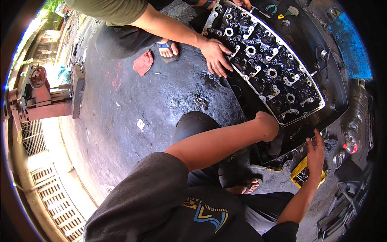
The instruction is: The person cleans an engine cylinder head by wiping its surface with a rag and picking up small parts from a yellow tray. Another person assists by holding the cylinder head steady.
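Oily black floor (161, 92) — left hand (268, 125) grips cylinder head (266, 64) corner; right hand (315, 151), fingers open, touches black tray (336, 94).

Your clothes and bare arms, seen from above

You wear a dark grey short-sleeved T-shirt (161, 201); its sleeves end above your elbows, leaving both forearms bare. On the chest sits a printed emblem (209, 215) with a curved blue shape, yellow-gold strokes and pale lettering. Your left hand (268, 125) and right hand (315, 155) carry no gloves, rings or watch. Dark trousers (197, 125) cover your knee, and a dark-strapped sandal (248, 186) shows on your foot.
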The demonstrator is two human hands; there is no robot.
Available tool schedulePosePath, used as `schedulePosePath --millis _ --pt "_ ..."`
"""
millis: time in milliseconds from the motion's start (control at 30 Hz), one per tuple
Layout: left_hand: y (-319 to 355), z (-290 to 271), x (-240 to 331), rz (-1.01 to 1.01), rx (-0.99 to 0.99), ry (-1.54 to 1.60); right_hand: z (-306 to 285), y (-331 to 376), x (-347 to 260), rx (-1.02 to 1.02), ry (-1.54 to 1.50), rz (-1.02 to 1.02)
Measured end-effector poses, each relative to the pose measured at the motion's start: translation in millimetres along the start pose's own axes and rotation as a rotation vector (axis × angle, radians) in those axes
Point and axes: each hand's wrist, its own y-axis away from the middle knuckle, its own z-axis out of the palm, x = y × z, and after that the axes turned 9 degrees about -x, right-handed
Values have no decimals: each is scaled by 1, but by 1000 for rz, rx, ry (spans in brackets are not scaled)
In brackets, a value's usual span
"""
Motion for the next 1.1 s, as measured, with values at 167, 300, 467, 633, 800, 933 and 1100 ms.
schedulePosePath --millis 167,300,467,633,800,933,1100 --pt "-4 1 3 -24 -49 -18 1 0 -2 -33 47 -9" --pt "-3 3 2 -52 -34 0 1 0 -7 -27 60 -97" --pt "1 6 0 16 73 -6 3 2 -7 -49 45 -85" --pt "1 6 1 32 55 9 4 4 1 7 51 -143" --pt "1 4 3 22 59 22 4 0 8 -65 51 -76" --pt "0 5 6 -16 38 26 6 -2 10 -101 -1 -28" --pt "0 5 4 -9 46 60 11 -4 8 -117 -27 3"
